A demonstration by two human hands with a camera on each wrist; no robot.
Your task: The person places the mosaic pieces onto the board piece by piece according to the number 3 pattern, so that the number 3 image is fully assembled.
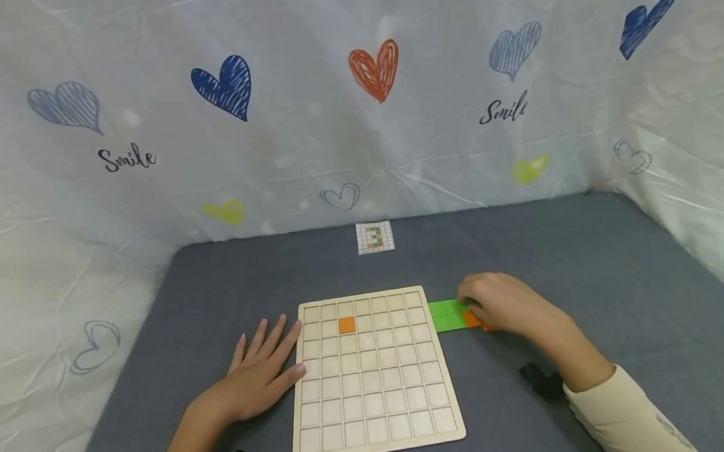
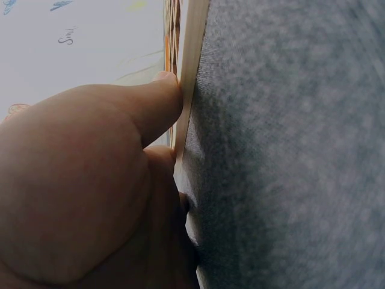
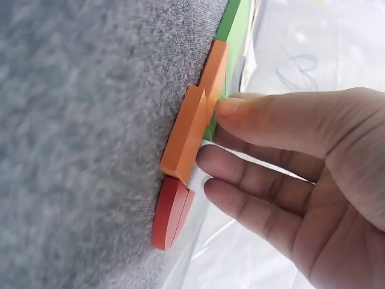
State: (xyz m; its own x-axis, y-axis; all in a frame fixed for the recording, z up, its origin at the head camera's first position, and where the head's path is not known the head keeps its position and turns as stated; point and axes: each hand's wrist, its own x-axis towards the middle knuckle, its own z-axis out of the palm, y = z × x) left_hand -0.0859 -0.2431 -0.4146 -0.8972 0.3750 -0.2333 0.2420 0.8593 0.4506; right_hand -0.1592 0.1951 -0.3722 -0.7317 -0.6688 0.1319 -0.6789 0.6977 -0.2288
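A pale wooden grid board (image 1: 370, 385) lies on the grey table, with one orange tile (image 1: 347, 325) in a cell near its top. Spread flat beside the board, my left hand (image 1: 250, 386) touches its left edge with thumb and fingertips. The left wrist view shows the thumb (image 2: 159, 105) against the board's side. My right hand (image 1: 502, 304) is bent over a row of tiles right of the board. Its thumb (image 3: 258, 117) touches an orange tile (image 3: 215, 75); whether it pinches one is hidden. Green tiles (image 1: 447, 315) lie nearest the board.
A small printed card (image 1: 375, 237) with a coloured grid pattern lies at the table's back. Red tiles (image 3: 171, 214) end the row, beyond another orange tile (image 3: 185, 135). A white curtain (image 1: 298, 122) with hearts hangs behind the table.
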